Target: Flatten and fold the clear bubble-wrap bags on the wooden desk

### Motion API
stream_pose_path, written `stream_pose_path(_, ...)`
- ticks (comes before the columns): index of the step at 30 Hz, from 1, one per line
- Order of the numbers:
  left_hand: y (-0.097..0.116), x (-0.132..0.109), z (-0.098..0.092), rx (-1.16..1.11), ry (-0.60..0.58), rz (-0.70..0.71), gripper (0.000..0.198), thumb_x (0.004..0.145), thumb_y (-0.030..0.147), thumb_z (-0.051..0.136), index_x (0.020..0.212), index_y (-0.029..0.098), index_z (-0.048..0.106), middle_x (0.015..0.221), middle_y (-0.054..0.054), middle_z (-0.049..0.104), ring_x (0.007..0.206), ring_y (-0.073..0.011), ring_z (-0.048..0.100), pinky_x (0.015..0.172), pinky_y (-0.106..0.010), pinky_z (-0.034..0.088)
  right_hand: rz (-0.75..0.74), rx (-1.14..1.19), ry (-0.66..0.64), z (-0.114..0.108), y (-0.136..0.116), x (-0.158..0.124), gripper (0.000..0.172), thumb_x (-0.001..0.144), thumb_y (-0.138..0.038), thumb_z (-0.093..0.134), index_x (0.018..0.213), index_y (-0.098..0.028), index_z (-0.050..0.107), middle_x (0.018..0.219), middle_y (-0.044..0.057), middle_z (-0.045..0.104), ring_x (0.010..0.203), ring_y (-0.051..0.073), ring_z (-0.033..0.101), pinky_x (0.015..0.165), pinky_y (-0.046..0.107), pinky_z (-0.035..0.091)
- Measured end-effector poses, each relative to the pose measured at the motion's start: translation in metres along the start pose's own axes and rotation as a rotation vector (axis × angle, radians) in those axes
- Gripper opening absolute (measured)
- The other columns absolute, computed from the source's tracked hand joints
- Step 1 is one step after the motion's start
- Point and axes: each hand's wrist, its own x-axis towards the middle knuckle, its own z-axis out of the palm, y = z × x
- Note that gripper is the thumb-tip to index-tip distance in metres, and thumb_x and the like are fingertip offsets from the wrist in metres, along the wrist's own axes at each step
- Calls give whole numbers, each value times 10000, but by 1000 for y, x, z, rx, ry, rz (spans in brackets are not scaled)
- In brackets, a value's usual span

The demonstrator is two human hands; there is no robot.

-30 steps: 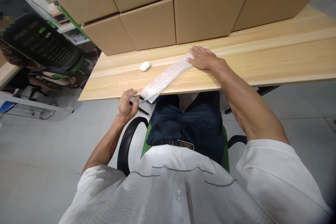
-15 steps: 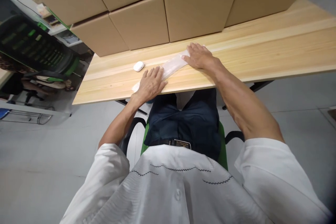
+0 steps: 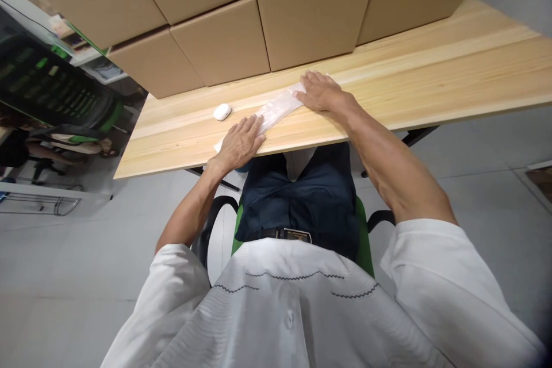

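A long, flat strip of whitish, see-through plastic (image 3: 280, 107), perhaps a folded bag, lies slantwise on the wooden table (image 3: 414, 80). My left hand (image 3: 241, 141) rests flat on its near left end, fingers stretched out. On the far right end, my right hand (image 3: 319, 92) lies palm down with the thumb apart from the fingers. Both palms hide the ends of the strip. Just beyond my left hand sits a small white rounded case (image 3: 222, 111), touched by neither hand.
Stacked cardboard boxes (image 3: 222, 40) line the table's far side. At the left is a dark mesh chair (image 3: 52, 86) with green parts, and part of another person (image 3: 64, 152) shows there. I sit on a green chair (image 3: 364, 241) at the table's near edge.
The whole view has shifted slightly, with table and boxes a little further left. Both hands stay flat on the plastic strip; nothing is picked up or let go.
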Motion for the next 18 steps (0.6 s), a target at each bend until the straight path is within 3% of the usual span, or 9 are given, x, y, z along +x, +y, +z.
stream_pose_path(5,1,6,-14,-1,-61,-3,942,1313,711,403,2062,162,241,2142,-246,222,2003,-504,245,1610,-727,251,12,-21,0,-1,-4,-4,1116,1226,-867,358,2044,-109,331,2139,205,245,1994,503,225,1633,733,160)
stream_pose_path(11,28,50,-22,9,-17,110,1010,1286,793,427,2078,206,207,2166,-196,157,2027,-480,151,1635,-697,130,-1,-18,11,-1,-5,-6,1108,1221,-875,357,2050,-140,331,2144,180,252,1992,517,223,1630,752,160)
stream_pose_path(14,43,62,-15,1,-68,103,983,1291,753,439,2074,195,233,2164,-189,168,2027,-468,165,1638,-682,138,10,-22,0,-1,-6,-5,1113,1223,-865,349,2047,-118,328,2147,188,228,1996,513,208,1633,733,156)
stream_pose_path(18,49,60,-6,11,-77,66,948,1306,727,410,2072,192,249,2163,-191,170,2027,-466,168,1629,-692,185,27,-18,-19,-2,-8,-3,1083,1228,-801,383,2047,-96,312,2148,200,200,1997,528,186,1625,754,146)
